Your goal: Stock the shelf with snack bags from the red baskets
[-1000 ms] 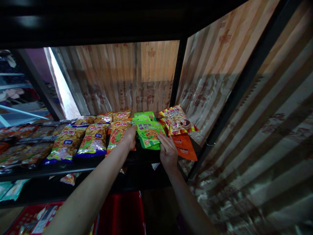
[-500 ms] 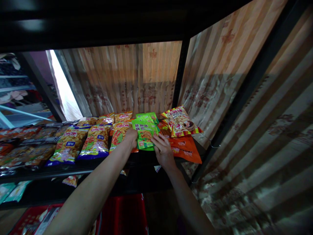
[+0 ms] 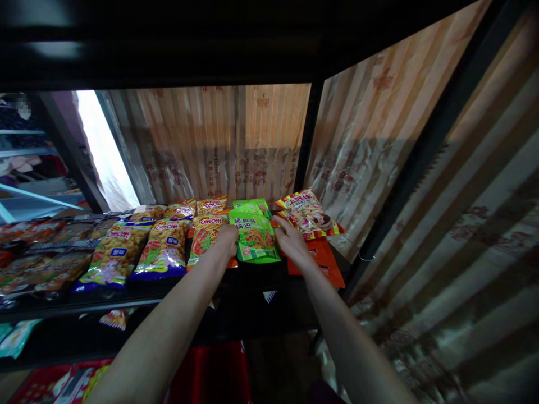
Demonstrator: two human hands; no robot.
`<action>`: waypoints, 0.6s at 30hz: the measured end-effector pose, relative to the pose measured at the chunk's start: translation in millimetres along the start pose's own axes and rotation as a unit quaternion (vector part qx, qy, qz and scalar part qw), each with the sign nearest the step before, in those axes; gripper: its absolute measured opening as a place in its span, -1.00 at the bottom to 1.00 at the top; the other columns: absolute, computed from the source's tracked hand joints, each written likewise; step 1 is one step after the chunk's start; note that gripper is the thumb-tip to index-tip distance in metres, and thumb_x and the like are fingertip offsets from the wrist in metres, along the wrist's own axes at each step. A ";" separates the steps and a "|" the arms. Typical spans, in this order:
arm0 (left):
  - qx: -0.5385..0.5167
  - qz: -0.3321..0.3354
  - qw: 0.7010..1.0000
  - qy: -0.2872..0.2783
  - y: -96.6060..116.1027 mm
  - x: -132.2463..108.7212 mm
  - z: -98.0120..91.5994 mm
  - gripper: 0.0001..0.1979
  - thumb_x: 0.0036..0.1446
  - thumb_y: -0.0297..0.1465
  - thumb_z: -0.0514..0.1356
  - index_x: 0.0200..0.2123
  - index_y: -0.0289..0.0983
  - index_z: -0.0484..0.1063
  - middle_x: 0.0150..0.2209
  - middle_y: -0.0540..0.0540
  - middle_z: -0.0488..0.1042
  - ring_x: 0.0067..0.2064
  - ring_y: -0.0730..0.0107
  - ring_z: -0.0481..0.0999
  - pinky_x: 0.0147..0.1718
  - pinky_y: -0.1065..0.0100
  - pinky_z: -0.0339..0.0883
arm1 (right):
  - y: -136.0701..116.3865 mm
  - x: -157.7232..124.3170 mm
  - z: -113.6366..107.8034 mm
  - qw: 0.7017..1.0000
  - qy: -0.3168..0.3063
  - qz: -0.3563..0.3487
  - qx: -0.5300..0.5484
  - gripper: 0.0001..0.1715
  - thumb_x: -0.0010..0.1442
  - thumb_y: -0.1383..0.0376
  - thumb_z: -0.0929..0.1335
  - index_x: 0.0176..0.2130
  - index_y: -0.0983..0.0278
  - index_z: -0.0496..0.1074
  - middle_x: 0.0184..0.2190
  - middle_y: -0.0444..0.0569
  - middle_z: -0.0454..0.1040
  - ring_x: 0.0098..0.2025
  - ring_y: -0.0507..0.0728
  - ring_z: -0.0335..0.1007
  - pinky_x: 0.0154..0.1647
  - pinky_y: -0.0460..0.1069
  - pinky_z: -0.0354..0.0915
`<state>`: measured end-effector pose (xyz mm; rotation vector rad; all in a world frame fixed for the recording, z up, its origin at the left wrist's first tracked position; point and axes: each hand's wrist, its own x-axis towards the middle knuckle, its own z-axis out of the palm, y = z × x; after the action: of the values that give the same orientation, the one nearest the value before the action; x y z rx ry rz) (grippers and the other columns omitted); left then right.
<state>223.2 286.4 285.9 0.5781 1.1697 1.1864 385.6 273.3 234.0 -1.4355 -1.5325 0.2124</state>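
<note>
A green snack packet [image 3: 255, 237] lies on top of a small stack on the dark shelf [image 3: 138, 295]. My left hand [image 3: 226, 239] grips its left edge with the fingers curled. On the packet's right side, my right hand [image 3: 291, 242] rests with fingers stretched against the edge, between the green packet and the orange packet [image 3: 326, 264]. A yellow and red packet [image 3: 309, 212] lies just behind my right hand.
Rows of snack packets with blue bottoms [image 3: 162, 249] and orange ones [image 3: 205, 231] fill the shelf to the left. Striped paper [image 3: 236, 140] lines the back and right side. A black post [image 3: 307, 134] stands at the corner. Red baskets [image 3: 210, 373] sit below.
My right hand has moved from the green packet's front edge up along its right side. The green packet has been shifted and now lies flatter on the stack.
</note>
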 end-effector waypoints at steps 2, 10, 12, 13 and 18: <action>0.003 -0.004 1.000 0.000 -0.3 0.6 -1.2 -0.80 0.08 -0.60 0.01 -0.34 -0.33 0.42 -0.46 -0.15 0.53 -0.41 0.28 0.58 -0.40 0.26 0.48 | -4.1 24.8 4.0 0.998 -0.035 0.020 -0.055 -0.53 0.18 0.27 0.20 0.07 0.26 0.36 0.03 0.06 0.43 0.06 0.21 0.35 0.09 0.12 0.23; 0.011 -0.041 0.999 -0.013 6.5 0.1 -2.4 -0.85 -0.01 -0.62 0.11 -0.35 -0.36 0.42 -0.47 -0.14 0.53 -0.47 0.29 0.55 -0.37 0.22 0.49 | 10.7 72.8 23.3 0.977 -0.134 0.084 -0.141 -0.48 0.12 0.05 0.30 -0.05 0.32 0.44 -0.11 0.16 0.51 -0.09 0.25 0.44 -0.12 0.05 0.28; 0.010 -0.057 0.998 -0.017 8.7 -0.5 -1.6 -0.84 -0.02 -0.63 0.12 -0.34 -0.37 0.42 -0.48 -0.14 0.53 -0.47 0.27 0.55 -0.37 0.20 0.49 | 14.9 74.1 24.4 0.976 -0.141 0.086 -0.143 -0.53 0.10 0.04 0.31 -0.15 0.33 0.49 -0.18 0.13 0.53 -0.15 0.22 0.45 -0.20 0.00 0.28; 0.010 -0.064 0.998 -0.018 9.3 -0.6 -1.2 -0.83 -0.03 -0.63 0.13 -0.33 -0.37 0.42 -0.48 -0.14 0.53 -0.48 0.27 0.55 -0.37 0.20 0.49 | 16.4 74.2 24.7 0.975 -0.148 0.086 -0.141 -0.56 0.10 0.03 0.31 -0.22 0.32 0.51 -0.24 0.10 0.55 -0.20 0.20 0.46 -0.25 -0.02 0.27; 0.012 -0.076 0.997 -0.017 7.2 0.5 0.1 -0.82 -0.04 -0.63 0.13 -0.33 -0.38 0.43 -0.49 -0.13 0.53 -0.47 0.26 0.55 -0.37 0.19 0.49 | 21.2 75.6 27.2 0.973 -0.159 0.100 -0.131 -0.55 0.09 0.01 0.31 -0.48 0.34 0.50 -0.47 0.01 0.53 -0.40 0.11 0.42 -0.46 -0.10 0.16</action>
<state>220.4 289.3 291.9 0.5159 1.1801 1.0310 393.9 355.3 244.9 -1.8382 -1.7188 0.3881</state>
